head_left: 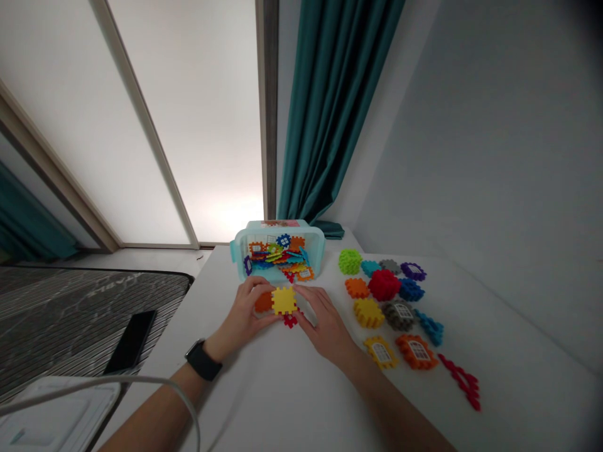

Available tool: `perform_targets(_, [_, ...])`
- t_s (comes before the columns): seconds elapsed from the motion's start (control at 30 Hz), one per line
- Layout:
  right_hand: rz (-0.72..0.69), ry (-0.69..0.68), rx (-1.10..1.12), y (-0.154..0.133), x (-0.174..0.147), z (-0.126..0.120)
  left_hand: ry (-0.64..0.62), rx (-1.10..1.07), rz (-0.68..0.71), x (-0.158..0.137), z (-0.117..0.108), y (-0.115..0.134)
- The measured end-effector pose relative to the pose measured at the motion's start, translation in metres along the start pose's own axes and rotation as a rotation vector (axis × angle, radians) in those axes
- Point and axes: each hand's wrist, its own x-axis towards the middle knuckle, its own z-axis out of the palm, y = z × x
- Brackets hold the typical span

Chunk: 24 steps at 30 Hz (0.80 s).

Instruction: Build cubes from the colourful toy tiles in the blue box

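Both hands meet over the white table just in front of the bin. My left hand [245,309], with a black watch on the wrist, curls its fingers and thumb round an orange toothed building tile [264,302]. Right beside that tile is a yellow toothed building tile [284,301], facing up. My right hand [325,320] has its fingertips at the yellow tile's right edge. Red toothed pieces [290,321] show partly below the yellow tile, near the right thumb. Whether the tiles are joined cannot be made out.
A light-blue bin [277,276] lies tipped toward me with many coloured tiles inside. To the right on the white table [282,395] sit several built pieces, among them a red block [384,285] and a window tile [417,352]. A cable [155,380] crosses at lower left.
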Motion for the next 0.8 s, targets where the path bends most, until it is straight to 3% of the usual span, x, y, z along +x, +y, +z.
perform_targets(0.57, [0.056,-0.001,0.055,-0.0007,-0.001,0.0036,-0.015,-0.035,-0.03,0.0024,-0.0002,0.0028])
perform_targets(0.8, [0.117,-0.065,0.115,-0.0033,-0.0016,0.0028,-0.051,0.014,-0.033,0.0021,-0.0007,0.0039])
